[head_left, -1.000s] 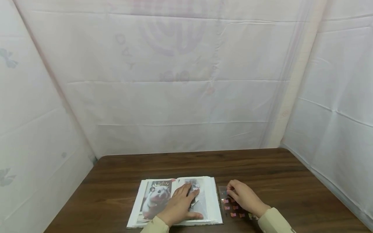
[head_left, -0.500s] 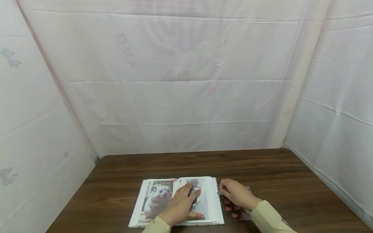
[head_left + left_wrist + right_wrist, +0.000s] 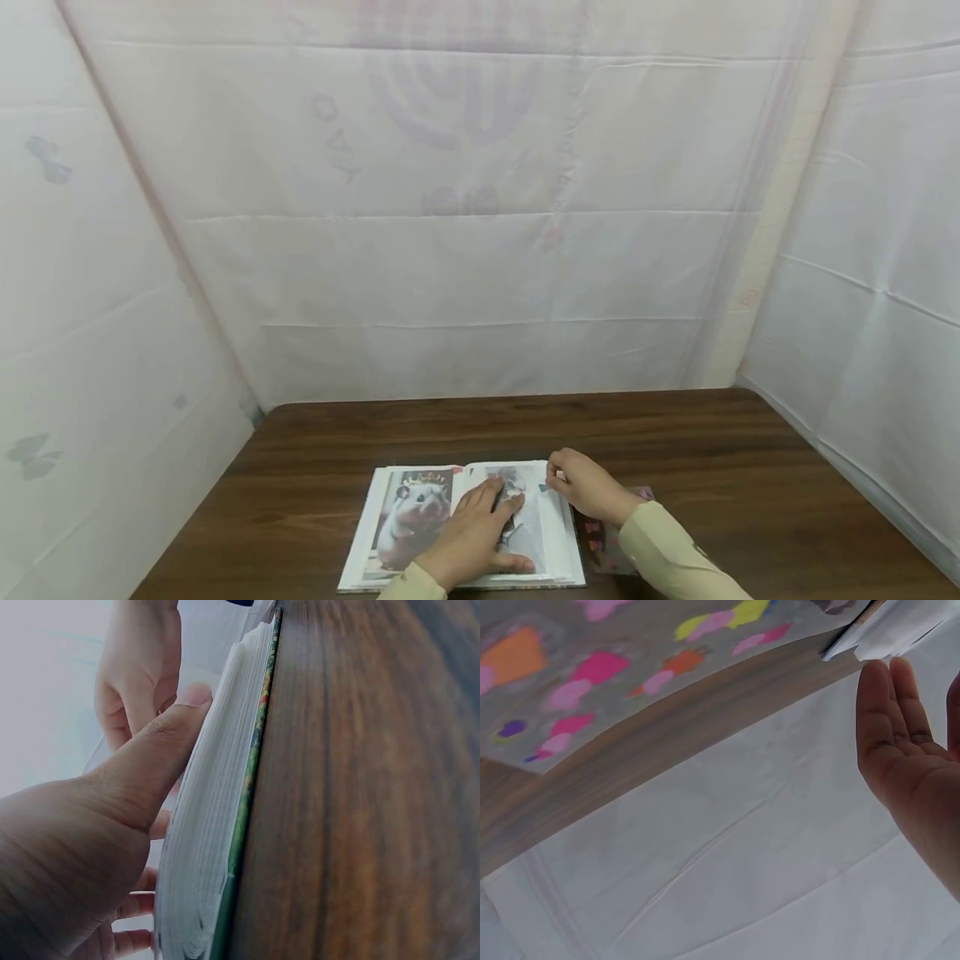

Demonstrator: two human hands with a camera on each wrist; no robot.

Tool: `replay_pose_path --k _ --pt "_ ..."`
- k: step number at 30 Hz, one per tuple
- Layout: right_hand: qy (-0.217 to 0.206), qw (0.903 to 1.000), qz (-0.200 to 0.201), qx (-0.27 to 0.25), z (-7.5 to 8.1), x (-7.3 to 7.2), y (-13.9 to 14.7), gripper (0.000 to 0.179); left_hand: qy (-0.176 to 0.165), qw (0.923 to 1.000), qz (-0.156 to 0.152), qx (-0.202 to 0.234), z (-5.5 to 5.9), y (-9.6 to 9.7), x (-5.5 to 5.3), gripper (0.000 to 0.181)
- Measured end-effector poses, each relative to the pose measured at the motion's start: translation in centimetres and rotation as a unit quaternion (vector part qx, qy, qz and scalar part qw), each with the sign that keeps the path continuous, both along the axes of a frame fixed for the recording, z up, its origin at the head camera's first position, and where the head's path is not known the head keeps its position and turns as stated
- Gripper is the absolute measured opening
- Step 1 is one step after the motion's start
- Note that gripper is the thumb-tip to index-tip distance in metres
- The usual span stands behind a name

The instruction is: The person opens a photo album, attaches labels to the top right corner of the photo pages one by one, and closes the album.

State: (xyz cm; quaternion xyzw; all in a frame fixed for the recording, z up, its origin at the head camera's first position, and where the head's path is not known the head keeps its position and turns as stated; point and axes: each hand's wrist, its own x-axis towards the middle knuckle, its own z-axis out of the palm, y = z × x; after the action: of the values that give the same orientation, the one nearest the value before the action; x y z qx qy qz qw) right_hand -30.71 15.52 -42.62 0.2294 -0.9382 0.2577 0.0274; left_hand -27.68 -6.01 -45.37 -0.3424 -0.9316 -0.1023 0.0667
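Note:
An open book (image 3: 567, 571) lies near the front of the table, with a crowned hamster picture (image 3: 412, 521) on its left page and a grey picture (image 3: 528, 533) on its right. My left hand (image 3: 476, 533) rests spread on the right page, the thumb along its lower part; the left wrist view has this thumb (image 3: 161, 746) at the page edge. Over the right page's outer upper edge, my right hand (image 3: 588, 483) pinches a small teal sticker (image 3: 543, 487). Below the right forearm lies a clear sheet of colourful stickers (image 3: 617, 554), partly hidden by the sleeve.
The dark wooden table (image 3: 337, 442) extends behind the book and to both sides. White printed cloth (image 3: 480, 275) hangs as walls at the back, left and right. In the right wrist view the sticker sheet (image 3: 630, 697) shows pink, orange and yellow shapes.
My right hand has moved left from the sticker sheet to above the right page, carrying the small teal sticker. The left hand has stayed on the page.

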Motion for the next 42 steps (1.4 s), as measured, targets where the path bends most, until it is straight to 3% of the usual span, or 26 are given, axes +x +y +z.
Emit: replay_pose_path --k 11,16,21,32,42 --pt "-0.008 0.9999 -0.009 -0.009 -0.5 -1.7 -1.0 0.008 -0.011 0.9999 0.003 0.004 0.1 0.4 0.2 0.085" --pt "-0.006 0.9993 -0.036 0.003 -0.4 -2.4 -1.5 0.008 0.002 1.0 0.001 0.002 0.3 0.5 0.2 0.084" --pt "-0.011 0.9984 -0.056 0.007 -0.7 -3.0 -1.5 0.009 -0.007 1.0 0.0 0.004 0.3 0.7 0.3 0.085" --pt "-0.015 0.9964 -0.078 0.029 -0.9 -3.4 -1.6 0.009 -0.001 1.0 0.0 -0.001 0.1 1.1 0.3 0.087" --pt "0.013 0.9937 -0.087 0.068 -0.9 -3.6 -2.0 0.009 -0.014 0.9999 0.001 0.006 0.0 1.1 0.1 0.086"
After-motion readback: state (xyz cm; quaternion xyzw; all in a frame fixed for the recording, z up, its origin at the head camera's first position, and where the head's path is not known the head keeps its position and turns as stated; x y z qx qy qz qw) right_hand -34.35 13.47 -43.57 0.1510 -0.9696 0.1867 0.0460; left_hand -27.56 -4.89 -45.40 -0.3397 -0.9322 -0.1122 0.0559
